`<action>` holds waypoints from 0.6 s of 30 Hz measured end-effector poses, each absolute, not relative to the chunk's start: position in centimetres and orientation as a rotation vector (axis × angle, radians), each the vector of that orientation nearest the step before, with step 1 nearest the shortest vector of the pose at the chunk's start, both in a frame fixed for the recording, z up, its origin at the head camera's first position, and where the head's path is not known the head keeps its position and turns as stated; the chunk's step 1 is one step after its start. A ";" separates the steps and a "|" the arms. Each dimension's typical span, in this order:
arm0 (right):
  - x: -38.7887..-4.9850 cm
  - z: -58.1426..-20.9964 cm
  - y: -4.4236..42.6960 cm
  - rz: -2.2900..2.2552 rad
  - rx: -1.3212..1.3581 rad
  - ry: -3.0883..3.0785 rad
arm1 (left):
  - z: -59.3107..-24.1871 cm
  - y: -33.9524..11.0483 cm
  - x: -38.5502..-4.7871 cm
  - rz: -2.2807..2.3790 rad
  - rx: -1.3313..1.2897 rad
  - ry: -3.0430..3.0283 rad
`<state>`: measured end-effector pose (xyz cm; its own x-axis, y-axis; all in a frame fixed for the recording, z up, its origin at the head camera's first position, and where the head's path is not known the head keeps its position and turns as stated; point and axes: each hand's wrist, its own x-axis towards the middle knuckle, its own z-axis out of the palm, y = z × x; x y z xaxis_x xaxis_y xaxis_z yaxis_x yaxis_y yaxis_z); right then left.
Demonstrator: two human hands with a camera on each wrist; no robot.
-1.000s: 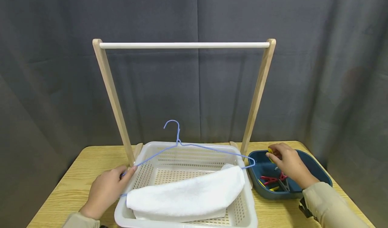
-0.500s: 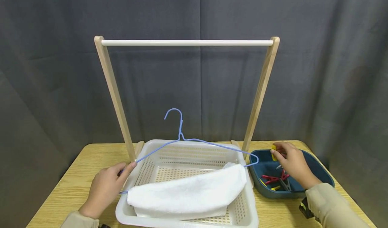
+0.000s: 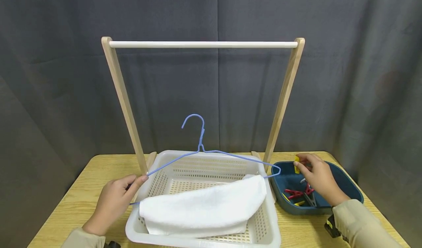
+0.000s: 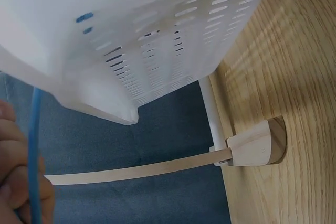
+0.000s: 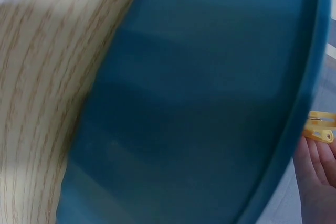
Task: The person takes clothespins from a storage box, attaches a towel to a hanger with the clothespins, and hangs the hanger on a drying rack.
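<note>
My left hand [image 3: 113, 200] grips the left arm of a blue wire hanger [image 3: 171, 161], its hook pointing up. A folded white cloth [image 3: 204, 207] is draped over the hanger's lower bar, above a white perforated basket [image 3: 275, 222]. Over at the right, my right hand [image 3: 318, 173] pinches a yellow clothespin [image 3: 297, 165] above a dark blue bin [image 3: 343, 208]. In the right wrist view the bin's wall fills the middle, and the clothespin [image 5: 320, 126] shows at the fingertips. Red and grey clothespins [image 3: 298, 194] lie in the bin with yellow ones.
Behind the basket a wooden rack stands with a white crossbar [image 3: 204, 44] and slanted posts [image 3: 284, 105]. Its wooden foot [image 4: 257, 144] sits on the table. Wood-grain tabletop [image 3: 85, 182] runs along the left, with a grey curtain [image 3: 49, 76] behind.
The hanger's hook has risen and shifted slightly right as my left hand tilts it up. My right hand has lifted the yellow clothespin a little, bringing it more upright.
</note>
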<state>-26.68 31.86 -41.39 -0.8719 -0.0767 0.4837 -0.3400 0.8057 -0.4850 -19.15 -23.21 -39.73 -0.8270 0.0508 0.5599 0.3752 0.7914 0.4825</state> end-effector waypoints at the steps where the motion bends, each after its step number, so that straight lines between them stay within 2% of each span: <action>1: -26.6 -41.4 31.8 0.804 0.312 -2.542 | -39.8 -23.2 -19.2 -0.808 -0.332 -2.430; 18: -26.0 -40.8 32.0 0.871 0.291 -2.530 | -39.1 -24.0 -19.0 -0.807 -0.458 -2.229</action>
<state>-26.03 31.98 -40.84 -0.8782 -0.0525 0.4754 -0.3339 0.7790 -0.5308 -18.96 -24.04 -39.06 -0.6840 0.0839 0.7246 0.5283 0.7420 0.4127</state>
